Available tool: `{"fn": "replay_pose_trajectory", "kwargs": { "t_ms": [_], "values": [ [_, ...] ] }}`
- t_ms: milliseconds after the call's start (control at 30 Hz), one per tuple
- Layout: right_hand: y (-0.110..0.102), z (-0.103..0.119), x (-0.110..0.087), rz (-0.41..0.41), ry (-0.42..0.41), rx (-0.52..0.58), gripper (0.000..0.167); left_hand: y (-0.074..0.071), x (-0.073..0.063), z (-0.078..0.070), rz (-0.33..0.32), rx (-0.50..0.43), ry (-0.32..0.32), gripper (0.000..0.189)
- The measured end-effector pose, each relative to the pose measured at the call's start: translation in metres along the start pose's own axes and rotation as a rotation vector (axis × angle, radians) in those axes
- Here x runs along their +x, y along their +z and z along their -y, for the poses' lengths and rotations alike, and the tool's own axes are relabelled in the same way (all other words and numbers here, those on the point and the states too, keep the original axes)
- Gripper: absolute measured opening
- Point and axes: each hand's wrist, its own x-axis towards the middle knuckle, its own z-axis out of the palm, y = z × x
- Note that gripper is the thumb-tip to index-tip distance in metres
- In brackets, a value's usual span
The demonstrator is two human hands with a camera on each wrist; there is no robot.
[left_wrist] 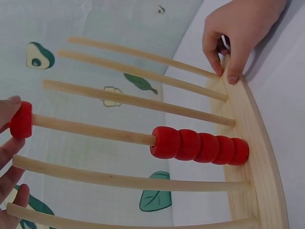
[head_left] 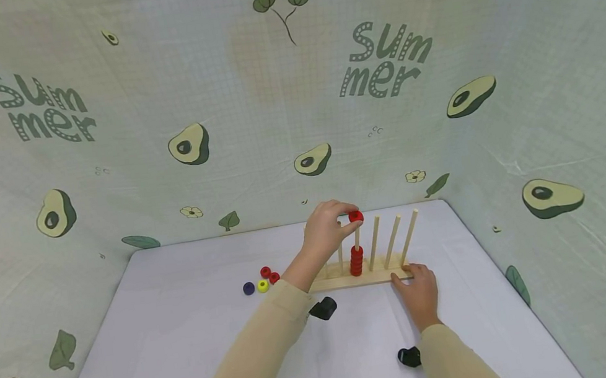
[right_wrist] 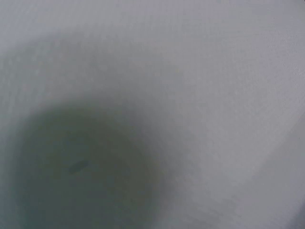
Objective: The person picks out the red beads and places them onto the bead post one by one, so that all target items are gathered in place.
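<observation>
Ok, L hand point(head_left: 323, 230) pinches red bead point(left_wrist: 21, 120), R point(head_left: 420, 291) base point(head_left: 347, 282).

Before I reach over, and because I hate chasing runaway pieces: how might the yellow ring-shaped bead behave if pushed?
The yellow ring-shaped bead appears to lie flat, hole upward, so a gentle push would probably slide it. Tipped onto its rounded side, it might roll. Small beside the pale wooden peg rack, it is likely light.

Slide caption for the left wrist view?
Left hand pinches a red bead at a peg's tip, five stacked beads below; right hand grips the base.
</observation>
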Motion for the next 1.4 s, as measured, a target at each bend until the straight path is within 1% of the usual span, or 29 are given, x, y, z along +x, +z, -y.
{"fn": "replay_pose_trajectory", "kwargs": {
  "t_ms": [133, 367, 633, 800, 1100, 1233, 1400],
  "values": [
    [0.0005, -0.0006, 0.0002, -0.009, -0.004, -0.003, 0.041, -0.0001, 0.0001, -0.0002, 0.006, 0.009, -0.002, 0.030],
    [-0.0017, 0.0028, -0.0010, 0.007, 0.011, -0.004, 0.042, 0.0018, -0.0009, 0.0008, 0.012, 0.036, 0.004, 0.031],
    [-0.0025, 0.0034, -0.0021, -0.013, -0.022, -0.007, 0.040, 0.0034, -0.0009, 0.0014, 0.015, 0.050, 0.008, 0.030],
    [-0.0029, 0.0037, -0.0017, -0.015, -0.021, -0.006, 0.040, 0.0034, -0.0012, 0.0007, 0.016, 0.053, 0.011, 0.030],
    [-0.0057, 0.0052, -0.0027, 0.004, -0.023, 0.004, 0.039, 0.0052, -0.0023, -0.0009, 0.029, 0.046, -0.025, 0.032],
    [-0.0079, 0.0052, -0.0048, 0.011, -0.016, 0.003, 0.039, 0.0066, -0.0034, -0.0017, 0.038, 0.044, -0.024, 0.033],
    [-0.0061, 0.0056, -0.0028, 0.009, -0.016, 0.001, 0.039, 0.0058, -0.0021, -0.0012, 0.031, 0.052, -0.022, 0.033]
  ]
}}
